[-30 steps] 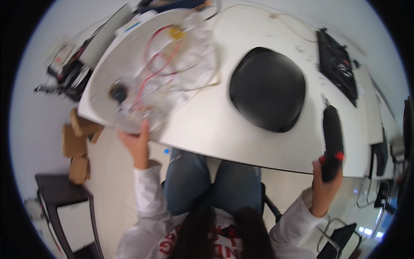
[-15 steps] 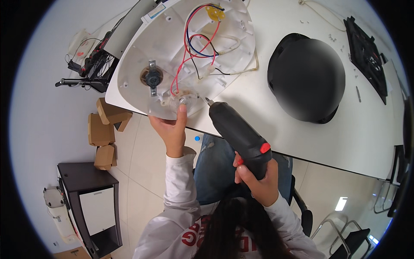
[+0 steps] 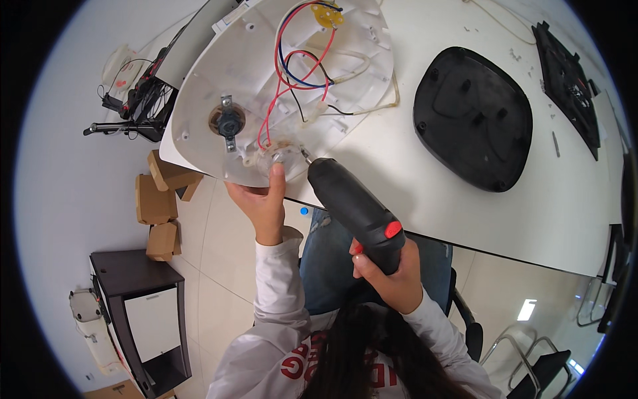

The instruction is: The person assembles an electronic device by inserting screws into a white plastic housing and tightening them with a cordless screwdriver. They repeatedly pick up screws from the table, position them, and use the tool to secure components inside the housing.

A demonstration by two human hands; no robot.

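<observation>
My left hand [image 3: 261, 201] grips the near edge of a white plastic housing [image 3: 199, 80], its thumb pressing on a clear plastic part [image 3: 276, 157] inside. Red, blue, black and white wires [image 3: 309, 83] loop through the housing. They run between the clear part and a yellow disc [image 3: 327, 14] at the far end. A dark round component on a metal bracket [image 3: 229, 122] sits at the housing's left. My right hand [image 3: 393, 274] is wrapped round a black cordless screwdriver [image 3: 352, 203] with red buttons. Its bit tip is at the right side of the clear part; exact contact is hard to see.
On the white table [image 3: 399, 166] a black plastic cover [image 3: 475, 120] lies to the right. Beyond it are loose screws [image 3: 515, 54], a thin metal rod [image 3: 555, 144] and a black frame panel [image 3: 568, 90]. Cardboard boxes [image 3: 156, 199] and a dark cabinet [image 3: 136, 272] stand at left.
The screwdriver in my right hand has moved left and slightly away from me, bringing its bit to the clear part. My left hand keeps its hold; the housing has shifted slightly left.
</observation>
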